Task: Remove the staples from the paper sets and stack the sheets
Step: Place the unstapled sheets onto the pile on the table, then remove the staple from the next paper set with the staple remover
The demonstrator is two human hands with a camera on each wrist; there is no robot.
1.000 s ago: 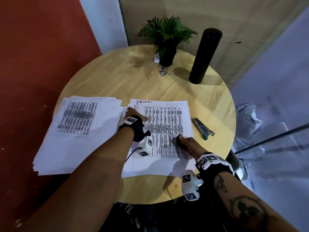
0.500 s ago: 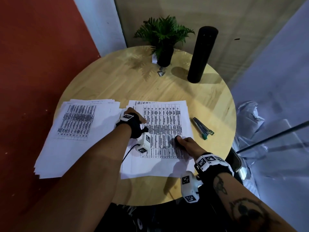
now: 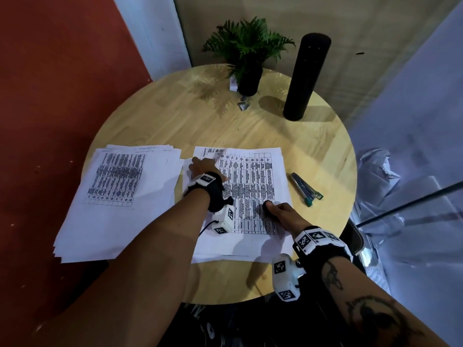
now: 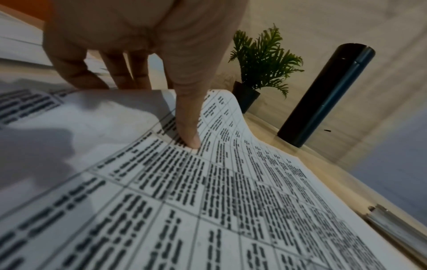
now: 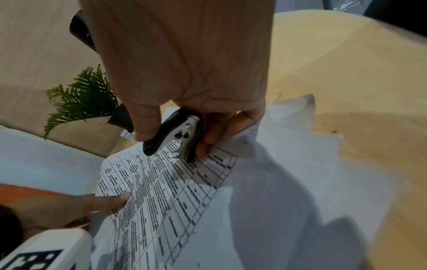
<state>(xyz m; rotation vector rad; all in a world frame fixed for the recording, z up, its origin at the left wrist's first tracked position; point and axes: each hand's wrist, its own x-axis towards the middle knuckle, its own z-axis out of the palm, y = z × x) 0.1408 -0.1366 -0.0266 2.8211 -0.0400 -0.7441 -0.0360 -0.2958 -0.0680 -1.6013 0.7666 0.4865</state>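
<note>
Sheet edge pinched by L grip | R grip curled rnd staple remover

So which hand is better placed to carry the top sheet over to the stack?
Left, probably. The left hand pinches the lifted far corner of the top sheet, thumb on top and fingers under, and it lies next to the stack. The right hand is busy gripping the staple remover.
</note>
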